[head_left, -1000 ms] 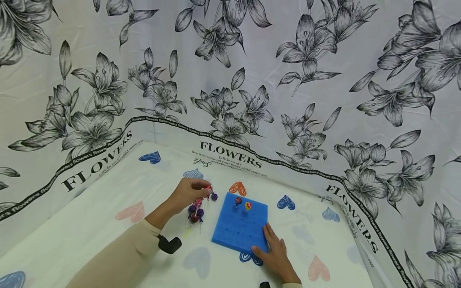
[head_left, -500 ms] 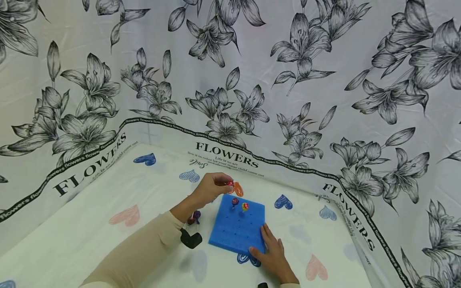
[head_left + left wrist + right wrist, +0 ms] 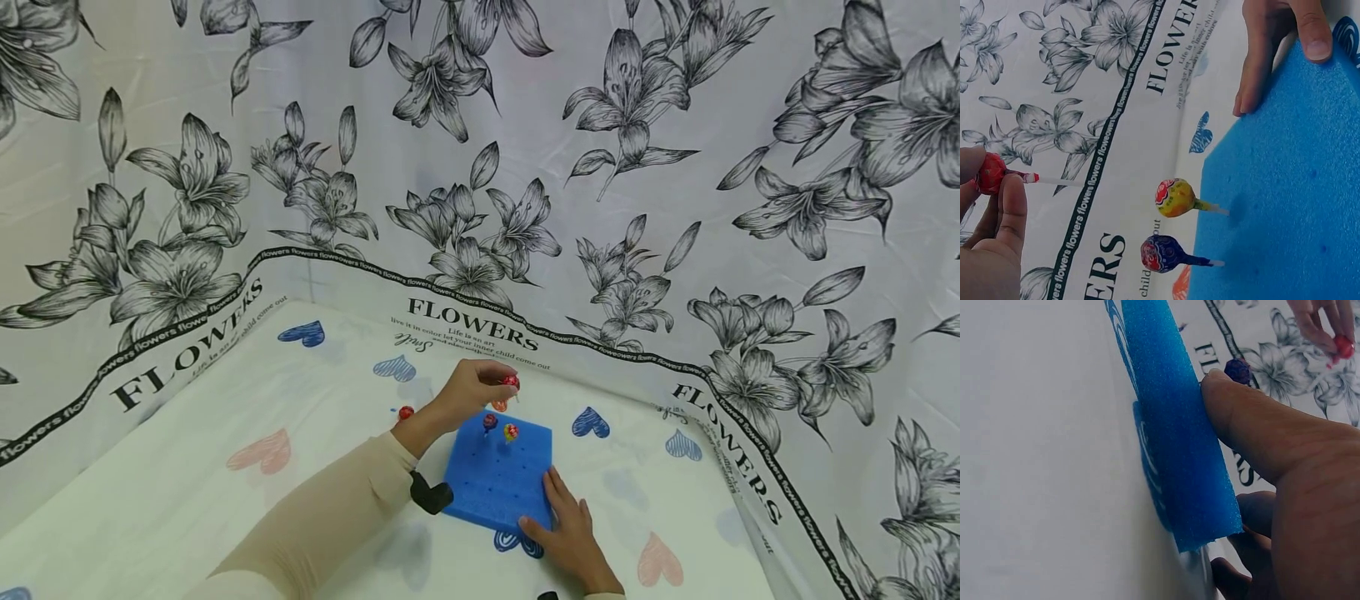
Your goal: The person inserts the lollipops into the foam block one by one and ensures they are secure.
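Note:
My left hand point(image 3: 471, 393) pinches a red-wrapped lollipop point(image 3: 990, 174) by its head, above the far edge of a blue foam block point(image 3: 491, 487). Its white stick points toward the foam, its tip apart from it in the left wrist view. Two lollipops stand in the foam near that edge: a yellow one point(image 3: 1174, 197) and a dark blue one point(image 3: 1163, 253). Several small holes dot the rest of the block. At the near right corner, my right hand point(image 3: 573, 523) holds the block, thumb on its near edge and fingers along its right side.
Left of the block, a red lollipop point(image 3: 406, 412) shows beside my left forearm, which hides other lollipops lying there. White cloth with printed hearts point(image 3: 300, 533) covers the table. A flower-printed curtain point(image 3: 480, 208) rises behind it.
My left hand has carried the red lollipop rightward from the lollipop pile to above the foam's far edge. The right hand has kept its place on the block.

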`<move>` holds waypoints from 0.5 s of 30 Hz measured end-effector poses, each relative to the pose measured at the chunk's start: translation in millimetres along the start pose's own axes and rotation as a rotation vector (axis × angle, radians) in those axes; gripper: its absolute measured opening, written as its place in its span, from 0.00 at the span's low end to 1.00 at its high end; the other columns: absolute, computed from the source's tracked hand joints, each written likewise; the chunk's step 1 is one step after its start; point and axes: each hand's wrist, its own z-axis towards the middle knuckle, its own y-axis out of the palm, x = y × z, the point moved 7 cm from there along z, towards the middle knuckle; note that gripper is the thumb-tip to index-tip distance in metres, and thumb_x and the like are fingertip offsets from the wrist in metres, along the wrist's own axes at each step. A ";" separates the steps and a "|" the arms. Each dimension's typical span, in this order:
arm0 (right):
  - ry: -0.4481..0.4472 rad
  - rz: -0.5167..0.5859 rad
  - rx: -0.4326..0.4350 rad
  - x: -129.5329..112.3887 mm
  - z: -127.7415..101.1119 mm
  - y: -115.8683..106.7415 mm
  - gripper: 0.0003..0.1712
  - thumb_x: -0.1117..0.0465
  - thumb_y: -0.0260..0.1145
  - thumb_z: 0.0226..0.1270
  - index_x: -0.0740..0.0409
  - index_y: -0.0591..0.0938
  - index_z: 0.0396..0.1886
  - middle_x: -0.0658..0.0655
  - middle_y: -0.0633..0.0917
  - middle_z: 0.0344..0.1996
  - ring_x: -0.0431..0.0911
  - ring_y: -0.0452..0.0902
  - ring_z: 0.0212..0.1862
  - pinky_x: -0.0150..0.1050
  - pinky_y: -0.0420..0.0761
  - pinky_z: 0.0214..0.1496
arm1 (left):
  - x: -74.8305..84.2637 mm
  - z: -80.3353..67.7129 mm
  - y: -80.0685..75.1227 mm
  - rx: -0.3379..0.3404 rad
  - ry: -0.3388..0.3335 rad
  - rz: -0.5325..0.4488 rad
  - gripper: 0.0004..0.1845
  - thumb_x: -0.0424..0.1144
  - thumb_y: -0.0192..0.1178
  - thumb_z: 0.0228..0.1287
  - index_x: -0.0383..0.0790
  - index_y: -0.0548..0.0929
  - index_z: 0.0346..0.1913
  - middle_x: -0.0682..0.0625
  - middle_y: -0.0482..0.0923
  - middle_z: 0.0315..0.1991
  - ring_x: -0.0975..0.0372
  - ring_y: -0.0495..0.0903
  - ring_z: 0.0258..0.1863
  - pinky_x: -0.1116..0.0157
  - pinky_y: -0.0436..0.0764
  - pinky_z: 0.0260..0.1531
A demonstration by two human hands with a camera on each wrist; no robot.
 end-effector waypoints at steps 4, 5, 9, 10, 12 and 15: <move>0.001 -0.010 -0.002 0.2 1.4 -0.5 0.59 0.28 0.61 0.55 0.63 0.57 0.74 0.62 0.54 0.74 0.65 0.48 0.71 0.69 0.37 0.65 | -3.1 3.7 8.8 -0.010 -0.022 -0.004 0.15 0.32 0.66 0.62 0.32 0.83 0.52 0.44 0.83 0.41 0.58 0.82 0.39 0.60 0.81 0.40; 0.000 -0.012 -0.003 0.2 1.8 -0.5 0.59 0.28 0.61 0.55 0.63 0.57 0.74 0.62 0.54 0.74 0.64 0.48 0.71 0.69 0.38 0.65 | -4.8 4.3 10.8 -0.012 -0.028 -0.002 0.15 0.32 0.66 0.62 0.33 0.83 0.51 0.45 0.83 0.41 0.58 0.82 0.39 0.60 0.81 0.40; -0.006 -0.009 -0.006 1.7 1.3 0.7 0.59 0.28 0.61 0.55 0.63 0.57 0.74 0.62 0.54 0.74 0.64 0.48 0.72 0.70 0.37 0.64 | -10.7 4.8 19.3 -0.014 -0.035 0.043 0.13 0.33 0.66 0.62 0.35 0.84 0.49 0.48 0.84 0.39 0.59 0.82 0.40 0.62 0.81 0.41; -0.012 -0.003 -0.006 1.5 1.0 0.7 0.59 0.28 0.61 0.56 0.63 0.57 0.74 0.62 0.54 0.74 0.64 0.48 0.71 0.70 0.37 0.64 | -12.3 5.4 21.3 -0.014 -0.034 0.066 0.13 0.34 0.66 0.62 0.35 0.84 0.49 0.49 0.84 0.39 0.59 0.81 0.40 0.63 0.81 0.41; -0.015 -0.003 -0.007 1.8 0.9 0.7 0.58 0.29 0.61 0.56 0.63 0.57 0.74 0.62 0.54 0.74 0.64 0.48 0.72 0.70 0.37 0.64 | -14.3 6.5 25.2 -0.012 -0.030 0.133 0.13 0.35 0.66 0.63 0.37 0.85 0.49 0.52 0.83 0.38 0.60 0.80 0.40 0.64 0.81 0.39; -0.012 -0.011 -0.010 2.4 1.1 0.2 0.58 0.29 0.61 0.56 0.62 0.57 0.75 0.62 0.54 0.74 0.64 0.48 0.72 0.69 0.36 0.65 | -19.5 8.8 30.5 -0.010 -0.031 0.220 0.13 0.38 0.66 0.63 0.39 0.85 0.50 0.55 0.82 0.36 0.59 0.79 0.41 0.65 0.80 0.35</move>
